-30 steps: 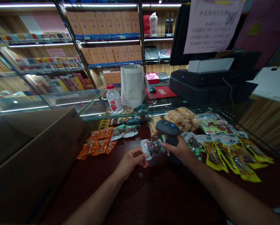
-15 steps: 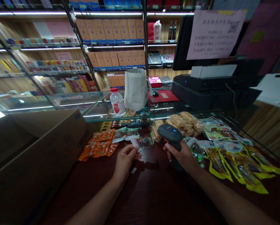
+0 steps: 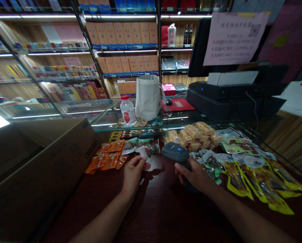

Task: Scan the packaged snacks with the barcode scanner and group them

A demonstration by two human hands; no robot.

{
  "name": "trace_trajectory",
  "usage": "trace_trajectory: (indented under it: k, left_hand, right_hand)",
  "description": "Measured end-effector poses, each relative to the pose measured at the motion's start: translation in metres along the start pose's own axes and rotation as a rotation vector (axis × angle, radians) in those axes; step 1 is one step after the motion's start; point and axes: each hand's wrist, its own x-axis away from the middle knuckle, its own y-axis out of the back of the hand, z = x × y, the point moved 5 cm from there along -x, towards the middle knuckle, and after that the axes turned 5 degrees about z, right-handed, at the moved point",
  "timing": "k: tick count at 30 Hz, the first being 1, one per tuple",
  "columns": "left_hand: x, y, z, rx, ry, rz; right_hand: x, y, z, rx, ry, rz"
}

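Observation:
My left hand pinches the near end of a small clear snack packet with dark contents, held just above the dark wooden table. My right hand is wrapped round the handle of a dark grey barcode scanner, whose head points left toward the packet and shows a blue light. Orange snack packets lie left of my left hand, with silvery-green packets beside them. Behind the scanner is a pile of wrapped golden snacks. Green-and-clear packets lie right of my right hand.
A large open cardboard box takes up the left side. Yellow-edged packs spread over the right. Behind, a glass counter carries a red-capped bottle, a white bag and a black monitor.
The scanner in my right hand has moved left and slightly down, closer to the packet. My left hand has shifted slightly left with the packet. The view has swung a little.

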Motion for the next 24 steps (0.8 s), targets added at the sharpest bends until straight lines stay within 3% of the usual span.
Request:
trace_trajectory:
  k: [16,24]
  left_hand:
    - [-0.0002,-0.0007,-0.0006,-0.025,-0.017,-0.004]
    - [0.0034,-0.0029,-0.0023,-0.011,0.039,-0.013]
  right_hand:
    - [0.0007,-0.0035,0.0016,0.014,-0.004,0.054]
    - [0.0017,-0.0026,0.0046,0.053,0.008,0.056]
